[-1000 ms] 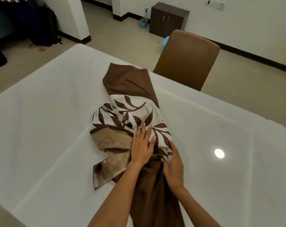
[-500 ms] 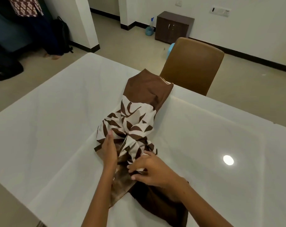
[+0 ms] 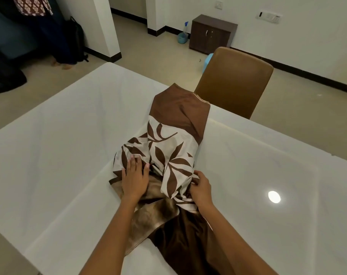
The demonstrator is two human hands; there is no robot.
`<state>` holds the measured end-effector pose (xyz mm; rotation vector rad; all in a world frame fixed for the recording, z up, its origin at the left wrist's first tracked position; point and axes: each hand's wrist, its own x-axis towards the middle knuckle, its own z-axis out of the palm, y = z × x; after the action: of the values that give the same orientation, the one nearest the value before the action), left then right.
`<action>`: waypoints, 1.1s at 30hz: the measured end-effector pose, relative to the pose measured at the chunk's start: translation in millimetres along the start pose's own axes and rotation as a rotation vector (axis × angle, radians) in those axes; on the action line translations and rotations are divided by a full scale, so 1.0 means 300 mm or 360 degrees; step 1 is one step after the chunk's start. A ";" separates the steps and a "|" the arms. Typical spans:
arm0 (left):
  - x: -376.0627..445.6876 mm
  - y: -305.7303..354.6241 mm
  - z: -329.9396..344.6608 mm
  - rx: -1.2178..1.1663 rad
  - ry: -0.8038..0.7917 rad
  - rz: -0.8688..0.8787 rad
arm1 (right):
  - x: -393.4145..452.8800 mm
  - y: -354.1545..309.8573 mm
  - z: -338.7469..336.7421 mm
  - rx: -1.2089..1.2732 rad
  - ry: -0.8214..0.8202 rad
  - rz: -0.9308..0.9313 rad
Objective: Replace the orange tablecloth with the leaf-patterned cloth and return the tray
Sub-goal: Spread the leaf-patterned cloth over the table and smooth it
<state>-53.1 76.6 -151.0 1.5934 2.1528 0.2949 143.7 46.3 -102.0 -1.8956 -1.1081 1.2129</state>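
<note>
1. I saw the leaf-patterned cloth (image 3: 168, 155) lying bunched in a long heap on the white worktop (image 3: 59, 155), running from the near edge under both hands to the far edge.
2. The left hand (image 3: 134, 179) lay flat on the left side of the heap, fingers straight and a little spread, pressing the printed part down.
3. The right hand (image 3: 201, 188) was just beside it on the right side of the heap, with fingers curled into a fold of the cloth and pinching it.
4. Between the two hands the cream part with brown leaves stood up in a loose hump.
5. Beyond the hands the plain brown end of the cloth reached the far edge, close to a brown chair (image 3: 234, 80).
6. Far behind the chair a small dark cabinet (image 3: 211, 33) stood against the wall, with a spray bottle (image 3: 183, 35) beside it on the floor.
</note>
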 end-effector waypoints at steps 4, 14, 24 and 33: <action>0.031 -0.042 0.024 0.0094 0.0060 0.0066 | 0.009 0.003 0.012 0.0071 0.0201 0.0018; 0.045 -0.114 0.027 0.0206 0.0182 0.0106 | -0.056 0.117 -0.533 0.0244 0.1261 -0.0216; -0.025 0.006 -0.018 0.0113 -0.0002 0.0297 | -0.207 0.263 -0.392 -0.0237 0.0583 -0.0555; -0.208 -0.011 0.009 -0.0163 0.0059 0.0783 | -0.149 0.309 -0.408 -0.0626 0.0369 -0.0230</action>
<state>-39.7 16.2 -140.8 2.0503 1.7097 0.5788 275.7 -43.1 -114.3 -2.1333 -1.4013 0.7098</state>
